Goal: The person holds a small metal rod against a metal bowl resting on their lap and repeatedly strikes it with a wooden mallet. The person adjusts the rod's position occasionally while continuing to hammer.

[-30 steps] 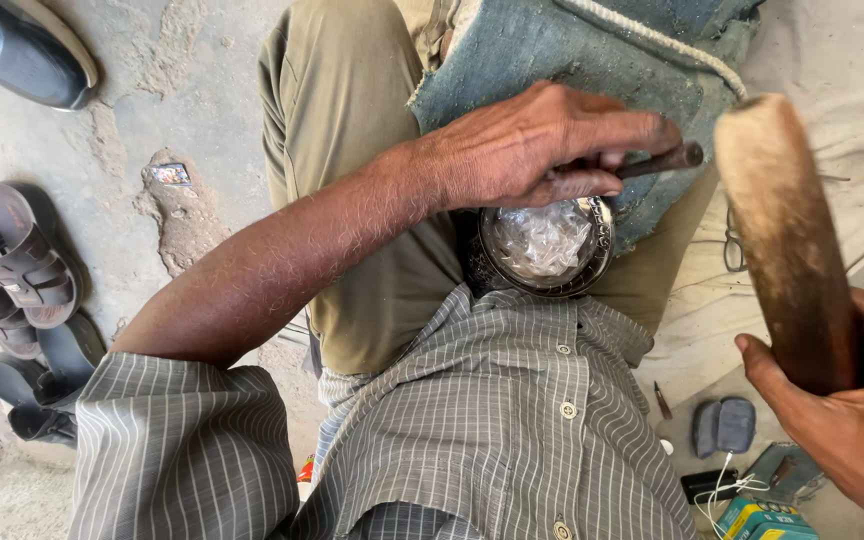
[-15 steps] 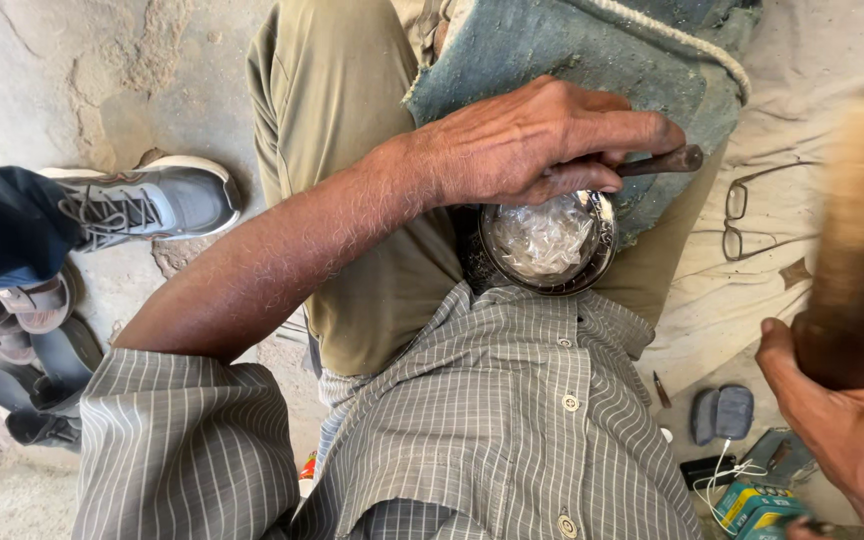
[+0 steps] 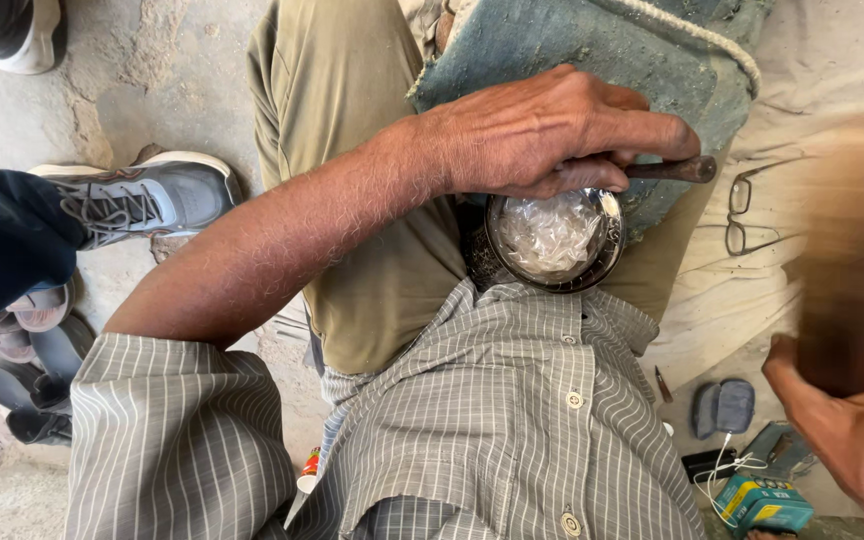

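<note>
The left hand (image 3: 542, 130) has its fingers (image 3: 642, 135) wrapped around a dark metal tool (image 3: 672, 170), most of it hidden under the palm, just above a round metal bowl (image 3: 552, 240) on the lap. The right hand (image 3: 852, 430), cut off at the frame edge, grips a wooden mallet (image 3: 837, 260), blurred beyond detail. Eyeglasses (image 3: 742, 215) lie on the cloth (image 3: 832, 80).
</note>
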Demonstrator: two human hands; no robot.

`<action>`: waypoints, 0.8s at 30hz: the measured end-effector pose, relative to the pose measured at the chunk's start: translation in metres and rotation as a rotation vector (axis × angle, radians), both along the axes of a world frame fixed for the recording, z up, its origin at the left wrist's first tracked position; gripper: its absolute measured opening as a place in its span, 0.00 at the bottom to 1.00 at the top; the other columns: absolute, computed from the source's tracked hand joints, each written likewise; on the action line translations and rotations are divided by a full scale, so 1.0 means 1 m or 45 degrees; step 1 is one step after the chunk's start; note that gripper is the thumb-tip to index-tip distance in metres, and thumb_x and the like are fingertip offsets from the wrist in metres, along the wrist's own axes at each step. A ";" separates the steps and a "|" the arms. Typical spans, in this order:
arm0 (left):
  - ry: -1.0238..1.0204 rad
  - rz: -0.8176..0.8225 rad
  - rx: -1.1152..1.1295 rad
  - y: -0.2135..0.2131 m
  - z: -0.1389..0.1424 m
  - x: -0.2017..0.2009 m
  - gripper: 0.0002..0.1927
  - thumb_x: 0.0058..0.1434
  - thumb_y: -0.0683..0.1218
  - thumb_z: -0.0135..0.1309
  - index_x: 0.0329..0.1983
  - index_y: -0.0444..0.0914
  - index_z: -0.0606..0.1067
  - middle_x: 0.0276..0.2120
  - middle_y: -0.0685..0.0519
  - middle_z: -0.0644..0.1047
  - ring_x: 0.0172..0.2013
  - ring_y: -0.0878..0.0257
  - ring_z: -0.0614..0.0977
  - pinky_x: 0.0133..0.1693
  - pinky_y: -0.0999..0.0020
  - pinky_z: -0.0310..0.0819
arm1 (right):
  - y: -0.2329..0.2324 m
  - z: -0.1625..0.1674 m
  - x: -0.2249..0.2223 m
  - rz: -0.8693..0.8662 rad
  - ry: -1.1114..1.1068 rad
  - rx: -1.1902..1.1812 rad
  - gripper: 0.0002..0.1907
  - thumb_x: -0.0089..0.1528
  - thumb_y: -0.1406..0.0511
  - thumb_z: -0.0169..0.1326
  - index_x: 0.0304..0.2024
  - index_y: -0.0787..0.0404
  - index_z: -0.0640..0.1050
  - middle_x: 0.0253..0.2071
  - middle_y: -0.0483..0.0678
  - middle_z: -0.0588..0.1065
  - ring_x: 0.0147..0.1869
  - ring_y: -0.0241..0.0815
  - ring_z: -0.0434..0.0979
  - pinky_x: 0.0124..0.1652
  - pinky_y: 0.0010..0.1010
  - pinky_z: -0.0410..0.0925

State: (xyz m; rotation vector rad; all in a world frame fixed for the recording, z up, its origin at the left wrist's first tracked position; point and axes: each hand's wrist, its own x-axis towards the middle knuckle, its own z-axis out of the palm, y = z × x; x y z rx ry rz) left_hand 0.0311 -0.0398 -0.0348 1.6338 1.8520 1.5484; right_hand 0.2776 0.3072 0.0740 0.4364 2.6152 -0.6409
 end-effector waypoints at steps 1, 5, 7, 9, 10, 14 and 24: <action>0.001 -0.016 0.009 0.000 -0.001 -0.001 0.18 0.79 0.52 0.53 0.64 0.39 0.65 0.46 0.44 0.78 0.46 0.43 0.82 0.49 0.46 0.77 | -0.001 -0.001 0.000 0.111 -0.016 0.075 0.15 0.63 0.74 0.66 0.47 0.70 0.73 0.30 0.51 0.72 0.25 0.37 0.73 0.31 0.27 0.67; -0.001 -0.041 0.016 -0.002 -0.006 -0.008 0.19 0.79 0.53 0.51 0.64 0.39 0.65 0.45 0.43 0.77 0.45 0.41 0.81 0.47 0.45 0.75 | 0.001 0.003 -0.008 0.344 -0.011 0.196 0.13 0.64 0.72 0.65 0.48 0.67 0.75 0.32 0.47 0.77 0.28 0.35 0.77 0.34 0.24 0.71; 0.003 -0.050 0.055 -0.001 -0.006 -0.010 0.19 0.78 0.52 0.51 0.65 0.39 0.64 0.45 0.43 0.77 0.46 0.40 0.80 0.48 0.45 0.75 | 0.002 0.009 -0.012 0.321 0.012 0.097 0.17 0.60 0.73 0.66 0.48 0.68 0.75 0.33 0.48 0.77 0.30 0.37 0.78 0.33 0.27 0.71; 0.018 -0.069 0.050 0.001 -0.005 -0.011 0.19 0.77 0.51 0.51 0.65 0.39 0.64 0.45 0.43 0.77 0.46 0.41 0.81 0.48 0.45 0.76 | 0.000 0.012 -0.013 0.806 0.198 0.243 0.19 0.55 0.76 0.66 0.48 0.71 0.76 0.35 0.49 0.79 0.34 0.41 0.80 0.38 0.34 0.72; 0.010 -0.072 0.020 0.002 -0.004 -0.010 0.19 0.76 0.50 0.50 0.65 0.39 0.65 0.46 0.44 0.77 0.46 0.42 0.81 0.48 0.45 0.76 | -0.002 0.013 -0.012 1.183 0.321 0.376 0.20 0.53 0.77 0.65 0.47 0.73 0.76 0.36 0.50 0.79 0.37 0.43 0.81 0.41 0.38 0.73; 0.037 -0.034 0.002 0.004 0.002 -0.007 0.21 0.76 0.50 0.55 0.67 0.39 0.66 0.43 0.43 0.78 0.43 0.41 0.81 0.45 0.45 0.75 | -0.016 0.011 -0.008 -0.051 0.079 -0.134 0.16 0.66 0.73 0.68 0.44 0.71 0.71 0.34 0.48 0.75 0.35 0.35 0.77 0.37 0.22 0.70; -0.015 -0.062 -0.073 0.006 0.013 -0.006 0.22 0.72 0.47 0.57 0.66 0.41 0.67 0.43 0.47 0.79 0.44 0.46 0.84 0.46 0.47 0.78 | -0.044 0.032 -0.025 -0.002 0.023 -0.096 0.19 0.61 0.75 0.63 0.51 0.77 0.71 0.33 0.55 0.74 0.34 0.40 0.76 0.34 0.28 0.70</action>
